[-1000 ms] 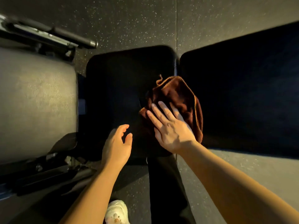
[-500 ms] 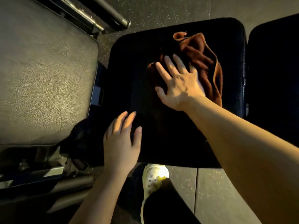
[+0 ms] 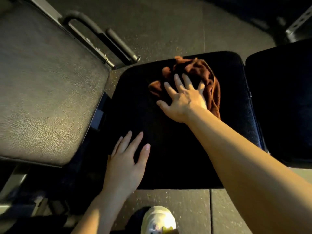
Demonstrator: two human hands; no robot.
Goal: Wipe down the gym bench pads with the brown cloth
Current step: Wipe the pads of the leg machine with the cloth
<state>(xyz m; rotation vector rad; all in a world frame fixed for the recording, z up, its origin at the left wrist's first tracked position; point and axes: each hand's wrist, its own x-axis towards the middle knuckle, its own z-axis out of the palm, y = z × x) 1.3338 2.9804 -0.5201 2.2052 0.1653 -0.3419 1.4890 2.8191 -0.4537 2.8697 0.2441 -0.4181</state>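
A crumpled brown cloth [image 3: 199, 71] lies on the far half of a black square bench pad [image 3: 177, 149] in the middle of the view. My right hand [image 3: 184, 98] presses flat on the cloth, fingers spread and straight. Nearer to me, my left hand [image 3: 125, 164] lies flat on the pad's near left part with straight fingers and holds nothing. A second black pad [image 3: 283, 98] adjoins the first on the right, across a narrow gap.
A grey textured bench pad [image 3: 43, 92] fills the left side, with a black metal frame and handle bars [image 3: 101, 36] behind it. Speckled rubber floor [image 3: 168, 22] surrounds the benches. My white shoe [image 3: 158, 220] stands below the pad's near edge.
My right hand has pushed the cloth further away across the square pad. My left hand has flattened onto the pad's near left part. The view has shifted left.
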